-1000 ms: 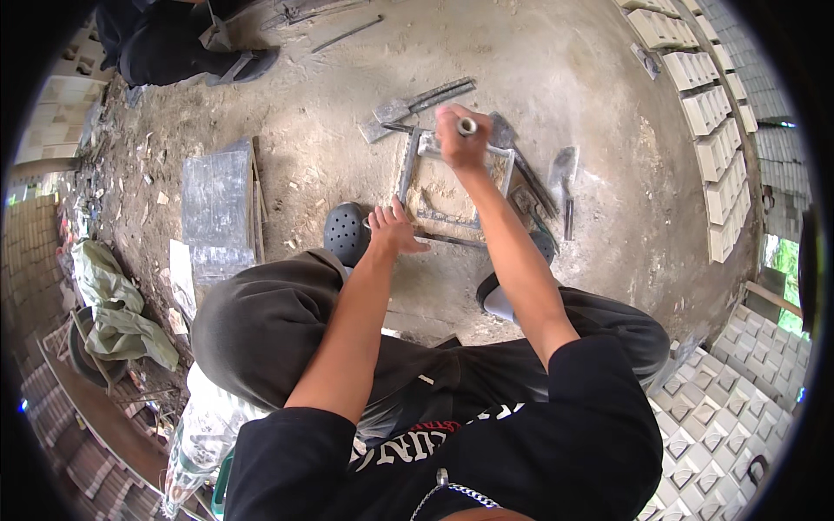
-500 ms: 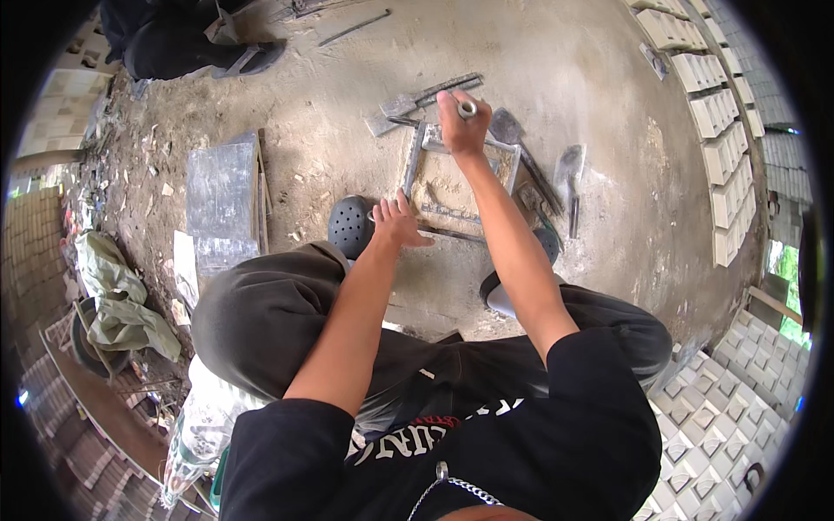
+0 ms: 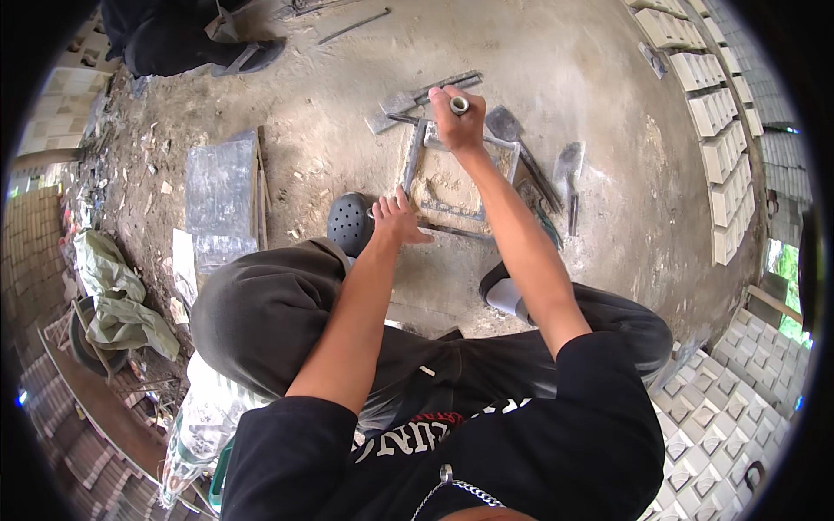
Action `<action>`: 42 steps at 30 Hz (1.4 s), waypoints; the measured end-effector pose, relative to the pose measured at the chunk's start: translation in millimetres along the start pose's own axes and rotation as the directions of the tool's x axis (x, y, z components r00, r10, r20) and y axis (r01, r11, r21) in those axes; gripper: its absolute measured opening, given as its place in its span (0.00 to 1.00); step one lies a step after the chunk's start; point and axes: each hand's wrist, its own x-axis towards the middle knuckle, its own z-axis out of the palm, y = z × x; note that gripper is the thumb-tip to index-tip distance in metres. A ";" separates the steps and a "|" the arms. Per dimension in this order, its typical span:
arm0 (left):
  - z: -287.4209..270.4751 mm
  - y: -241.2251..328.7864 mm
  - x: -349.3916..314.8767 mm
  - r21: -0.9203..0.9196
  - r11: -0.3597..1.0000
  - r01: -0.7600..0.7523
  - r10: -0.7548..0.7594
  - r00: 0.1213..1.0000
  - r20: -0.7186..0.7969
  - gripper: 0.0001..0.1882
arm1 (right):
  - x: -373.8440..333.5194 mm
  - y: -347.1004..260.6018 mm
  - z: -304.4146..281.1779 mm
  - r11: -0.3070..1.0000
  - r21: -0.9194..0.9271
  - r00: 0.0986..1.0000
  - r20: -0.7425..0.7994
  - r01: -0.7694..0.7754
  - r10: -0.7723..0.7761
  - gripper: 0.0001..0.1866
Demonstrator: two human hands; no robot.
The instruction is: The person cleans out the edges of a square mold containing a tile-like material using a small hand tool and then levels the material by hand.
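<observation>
On the floor between my feet lies a square metal mould frame (image 3: 518, 156) with pale, crumbly sandy mix (image 3: 452, 181) inside it. My left hand (image 3: 399, 222) rests at its near left corner, fingers spread. In a fist over the far side of the frame, my right hand (image 3: 460, 130) grips an upright tool with a round, hollow-ended handle (image 3: 459, 105). The working end of that tool is hidden beneath the hand and forearm.
Right of the frame lie a dark flat-bladed trowel (image 3: 505, 124) and a spoon-shaped tool (image 3: 571, 163). Beyond it is a scraper (image 3: 382, 120) with bars. Grey plates (image 3: 221, 187) are stacked left. Pale moulded blocks (image 3: 730, 165) line the right; another person's foot (image 3: 252, 57) is far left.
My right hand has shifted slightly left with the tool, and its forearm has swung a little. My left hand stays at the frame's corner.
</observation>
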 end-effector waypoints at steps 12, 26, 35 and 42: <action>-0.7 -0.8 -1.8 -0.021 1.000 0.003 -0.003 1.000 -0.017 0.80 | -32.1 -9.2 -15.5 0.996 -0.054 0.995 0.075 0.072 -0.068 0.14; 4.6 2.9 -1.2 -0.028 0.999 0.015 -0.016 0.999 -0.046 0.78 | -54.6 -15.1 -23.3 0.984 -0.176 1.000 0.012 0.010 -0.008 0.17; 3.6 1.4 -11.1 -0.057 0.998 0.016 -0.021 0.995 -0.099 0.78 | -72.2 -31.6 -23.7 0.992 -0.115 0.994 -0.097 -0.051 0.039 0.18; -1.3 2.4 -12.8 -0.048 0.999 0.017 -0.022 0.995 -0.102 0.78 | -60.8 -35.2 -38.5 0.992 -0.085 0.991 -0.104 -0.090 0.081 0.18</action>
